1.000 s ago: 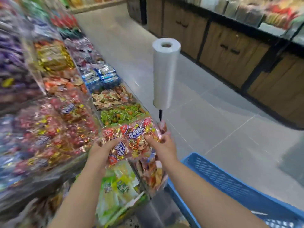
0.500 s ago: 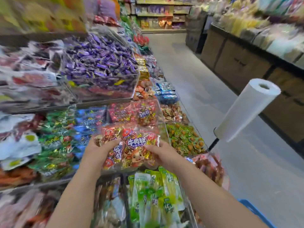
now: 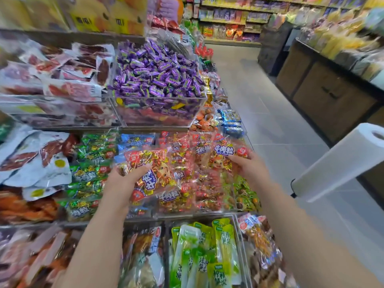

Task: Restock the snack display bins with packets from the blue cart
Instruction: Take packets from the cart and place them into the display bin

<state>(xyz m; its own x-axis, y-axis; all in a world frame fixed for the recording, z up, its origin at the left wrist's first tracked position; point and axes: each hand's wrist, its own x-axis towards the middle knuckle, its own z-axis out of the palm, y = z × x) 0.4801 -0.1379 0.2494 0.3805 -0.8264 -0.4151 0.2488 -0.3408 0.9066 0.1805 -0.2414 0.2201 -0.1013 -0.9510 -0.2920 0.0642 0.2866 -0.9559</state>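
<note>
Head view, looking down over a tiered snack display. Holds one red packet [image 3: 153,175] in the left grip [image 3: 122,183], thumb laid across its front and fingers curled under its left edge, tilted, low over the front left part of the middle-tier bin [image 3: 187,214] heaped with like red packets. Grasps a second red packet [image 3: 225,151] in the right grip [image 3: 250,169], fingers curled round its right end, above the right side of the same bin and apart from the first. Touching the heap below or just clear of it: cannot tell. Adjoins a bin of green packets [image 3: 89,173] on the left, with blue packets [image 3: 137,140] behind. Carries a clear bin of purple candies [image 3: 158,80] on the tier above, beside flat pale packets of red meat [image 3: 62,80]. Shows long green-and-yellow packets [image 3: 203,252] upright in the lowest tier, between the two forearms. Shows also a white roll of plastic bags [image 3: 340,161] on a black stem at the right, over the grey aisle floor [image 3: 270,100], with wooden cabinets [image 3: 332,96] across the aisle.
</note>
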